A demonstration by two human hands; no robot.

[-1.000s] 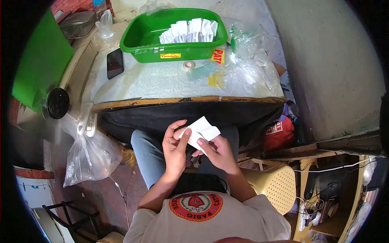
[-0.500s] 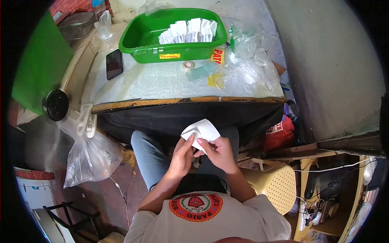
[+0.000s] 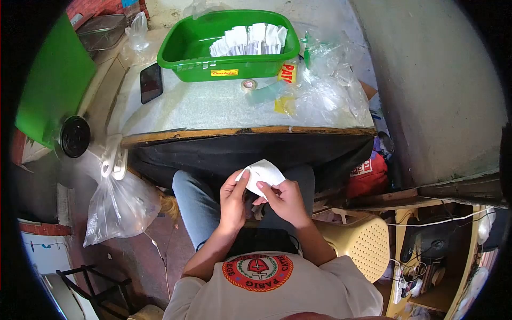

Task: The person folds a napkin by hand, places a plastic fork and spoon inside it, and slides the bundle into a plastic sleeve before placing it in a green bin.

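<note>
Above my lap, both hands grip one white paper napkin [image 3: 262, 175], which looks folded. My left hand [image 3: 233, 198] pinches its left edge, thumb on top. The lower right part is held between the thumb and fingers of my right hand [image 3: 288, 201]. The fingers underneath are partly hidden. On the table in front stands a green plastic basin [image 3: 186, 70], with a row of folded white papers [image 3: 253, 41] along its right side.
A phone [image 3: 151, 84] lies left on the table [image 3: 197, 112]. A tape roll [image 3: 248, 85] and crumpled clear plastic [image 3: 333, 96] sit nearer the right. A clear plastic bag [image 3: 120, 208] hangs at the left; a yellow stool [image 3: 362, 245] stands at my right.
My left hand has shifted slightly up and left along the napkin's edge, and the napkin has turned a little. The right hand keeps its grip nearly in place.
</note>
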